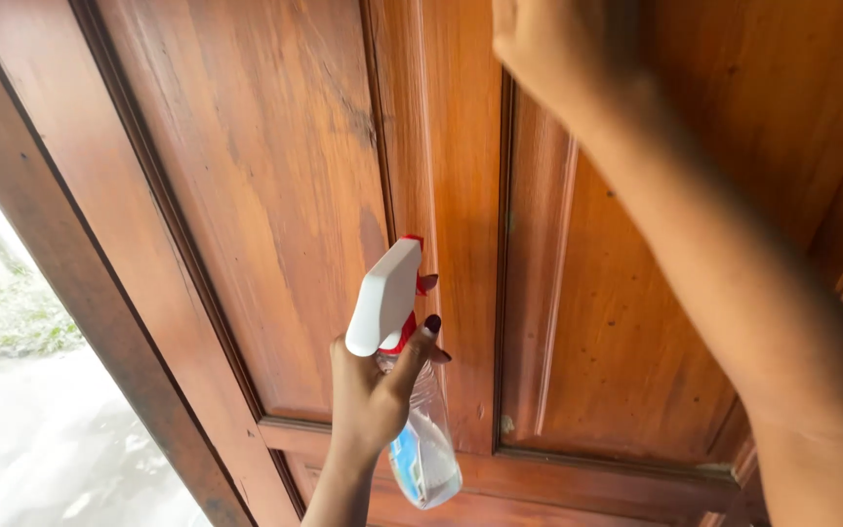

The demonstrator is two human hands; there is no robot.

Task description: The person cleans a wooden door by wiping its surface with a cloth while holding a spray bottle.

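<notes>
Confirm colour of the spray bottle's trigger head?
White spray head with red trim, on the clear spray bottle held in the left hand. Seen in the head view.

Blue-and-white label (405,461) on clear spray bottle (426,439), low centre, before wooden door (275,176).

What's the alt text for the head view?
A left hand grips a clear spray bottle with a white and red trigger head, aimed at a reddish-brown panelled wooden door. The right hand is raised against the door's upper part, cut off at the frame's top.
</notes>
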